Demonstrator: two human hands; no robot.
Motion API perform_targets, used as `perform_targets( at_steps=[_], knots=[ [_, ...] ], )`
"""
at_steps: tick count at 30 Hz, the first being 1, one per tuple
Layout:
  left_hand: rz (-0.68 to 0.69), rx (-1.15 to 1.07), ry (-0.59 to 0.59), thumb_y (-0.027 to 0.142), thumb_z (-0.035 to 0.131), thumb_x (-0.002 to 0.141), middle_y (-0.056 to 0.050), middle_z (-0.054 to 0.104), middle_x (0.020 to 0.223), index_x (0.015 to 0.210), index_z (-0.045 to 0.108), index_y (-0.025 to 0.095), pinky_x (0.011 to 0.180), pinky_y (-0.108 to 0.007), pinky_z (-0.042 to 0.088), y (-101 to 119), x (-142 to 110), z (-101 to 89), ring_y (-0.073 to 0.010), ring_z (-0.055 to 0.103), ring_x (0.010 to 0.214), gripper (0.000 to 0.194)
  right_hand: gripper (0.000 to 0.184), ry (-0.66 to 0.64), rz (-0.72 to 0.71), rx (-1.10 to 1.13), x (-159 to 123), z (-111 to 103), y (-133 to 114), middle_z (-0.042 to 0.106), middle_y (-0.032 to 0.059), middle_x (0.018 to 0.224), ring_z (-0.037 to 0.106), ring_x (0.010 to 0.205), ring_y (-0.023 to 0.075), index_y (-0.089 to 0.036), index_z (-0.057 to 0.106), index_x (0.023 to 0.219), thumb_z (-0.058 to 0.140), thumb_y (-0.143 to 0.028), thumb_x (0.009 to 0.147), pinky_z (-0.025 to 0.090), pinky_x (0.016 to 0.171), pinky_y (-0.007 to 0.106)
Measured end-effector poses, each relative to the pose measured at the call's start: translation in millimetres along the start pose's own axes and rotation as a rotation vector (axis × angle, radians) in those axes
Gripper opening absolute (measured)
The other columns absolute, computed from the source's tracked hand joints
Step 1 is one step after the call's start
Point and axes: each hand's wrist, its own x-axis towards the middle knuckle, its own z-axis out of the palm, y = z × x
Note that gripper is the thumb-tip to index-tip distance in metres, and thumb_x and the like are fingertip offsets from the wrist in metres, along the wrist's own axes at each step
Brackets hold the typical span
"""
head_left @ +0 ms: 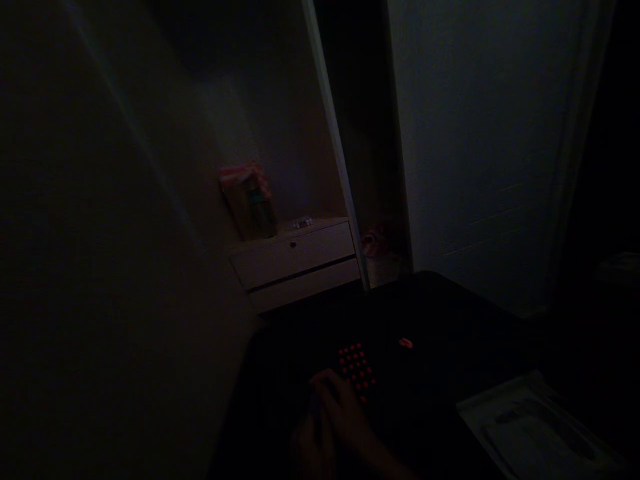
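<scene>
The picture is very dark. Close together over the black tabletop [295,360] are my left hand [311,445] and my right hand [347,417], both with curled fingers. A small, dark bluish thing [314,402] shows faintly between the fingertips; its kind cannot be made out. Just beyond my right hand, small round red pieces [356,365] lie in neat rows, and that hand hides part of them. A little orange-red object [405,343] lies apart from them, farther right.
At the right front lies a clear flat packet or tray [533,427] with pale contents. Behind the table stands a cabinet with drawers [300,263], bearing a bag with a red-striped top [250,200]. A pale door panel [480,147] rises at right, a wall [100,267] at left.
</scene>
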Motion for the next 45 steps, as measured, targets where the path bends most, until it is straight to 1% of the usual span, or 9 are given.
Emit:
perform_targets(
  at_steps=[5, 11, 14, 16, 21, 26, 31, 36, 45],
  knots=[
    [0.014, 0.012, -0.088, 0.069, 0.035, 0.086, -0.013, 0.076, 0.077, 0.090, 0.076, 0.015, 0.058, -0.024, 0.052, -5.9, 1.3, -1.5, -0.0193, 0.071, 0.065, 0.068, 0.023, -0.002, -0.008, 0.000, 0.7, -0.1, 2.5, 0.067, 0.0016, 0.085, 0.061, 0.083, 0.0191, -0.022, 0.068, 0.092, 0.054, -0.039, 0.089, 0.046, 0.074, 0.029],
    [-0.006, 0.043, -0.114, 0.065, 0.036, 0.088, -0.013, 0.076, 0.077, 0.089, 0.076, 0.016, 0.057, -0.023, 0.052, -13.0, 1.5, -1.3, -0.0190, 0.071, 0.064, 0.064, 0.023, -0.012, 0.001, 0.014, 1.0, -0.4, 3.0, 0.067, 0.0014, 0.087, 0.061, 0.084, 0.0189, -0.022, 0.068, 0.093, 0.054, -0.040, 0.089, 0.046, 0.077, 0.028],
    [0.018, 0.030, -0.103, 0.069, 0.032, 0.087, -0.014, 0.076, 0.082, 0.093, 0.076, 0.016, 0.061, -0.023, 0.053, -5.8, 0.7, -1.9, -0.0194, 0.072, 0.069, 0.069, 0.024, -0.007, -0.003, 0.002, 0.8, -0.5, 1.4, 0.068, 0.0018, 0.087, 0.061, 0.085, 0.0193, -0.021, 0.068, 0.092, 0.054, -0.041, 0.089, 0.046, 0.077, 0.029],
    [0.025, 0.054, -0.031, 0.075, 0.024, 0.085, -0.016, 0.075, 0.074, 0.078, 0.076, 0.015, 0.058, -0.025, 0.053, 0.2, 0.2, -2.2, -0.0203, 0.071, 0.063, 0.080, 0.025, -0.001, -0.006, 0.001, 0.9, -0.3, 1.1, 0.068, 0.0020, 0.086, 0.061, 0.085, 0.0192, -0.021, 0.068, 0.091, 0.054, -0.042, 0.088, 0.046, 0.077, 0.029],
    [-0.004, 0.012, -0.010, 0.075, 0.028, 0.084, -0.016, 0.076, 0.078, 0.089, 0.077, 0.014, 0.059, -0.025, 0.054, 2.7, 0.2, -1.0, -0.0213, 0.072, 0.066, 0.079, 0.029, 0.004, -0.006, 0.007, 1.0, 0.3, 3.0, 0.067, 0.0020, 0.084, 0.061, 0.081, 0.0188, -0.020, 0.069, 0.092, 0.055, -0.046, 0.088, 0.046, 0.073, 0.028],
    [0.024, 0.039, -0.074, 0.071, 0.033, 0.086, -0.015, 0.076, 0.078, 0.088, 0.077, 0.015, 0.057, -0.023, 0.053, -2.7, 1.0, -2.3, -0.0197, 0.071, 0.064, 0.072, 0.028, 0.002, -0.008, 0.012, 1.2, 0.0, 5.4, 0.068, 0.0016, 0.086, 0.061, 0.083, 0.0187, -0.021, 0.069, 0.093, 0.055, -0.045, 0.089, 0.046, 0.075, 0.028],
    [0.019, 0.041, -0.008, 0.072, 0.029, 0.086, -0.014, 0.076, 0.078, 0.090, 0.077, 0.015, 0.061, -0.024, 0.053, 2.0, -0.1, -2.9, -0.0193, 0.071, 0.067, 0.075, 0.026, -0.004, -0.014, 0.011, 0.4, -0.5, 1.3, 0.068, 0.0015, 0.086, 0.061, 0.084, 0.0189, -0.021, 0.069, 0.091, 0.055, -0.044, 0.089, 0.046, 0.076, 0.028],
    [0.000, 0.034, 0.015, 0.077, 0.028, 0.083, -0.014, 0.074, 0.071, 0.078, 0.076, 0.016, 0.056, -0.025, 0.051, 4.1, -1.6, -1.7, -0.0186, 0.069, 0.060, 0.078, 0.027, -0.007, -0.014, 0.014, -1.6, -0.5, -2.3, 0.068, 0.0015, 0.085, 0.062, 0.084, 0.0191, -0.021, 0.068, 0.091, 0.054, -0.044, 0.089, 0.046, 0.076, 0.028],
    [-0.033, 0.065, 0.034, 0.074, 0.028, 0.084, -0.015, 0.076, 0.078, 0.089, 0.077, 0.014, 0.060, -0.027, 0.053, 2.8, -3.2, 1.0, -0.0209, 0.071, 0.066, 0.078, 0.025, -0.006, -0.013, 0.008, 1.2, 0.1, 4.8, 0.068, 0.0010, 0.085, 0.062, 0.083, 0.0182, -0.022, 0.069, 0.092, 0.054, -0.042, 0.090, 0.046, 0.075, 0.028]
  ],
)
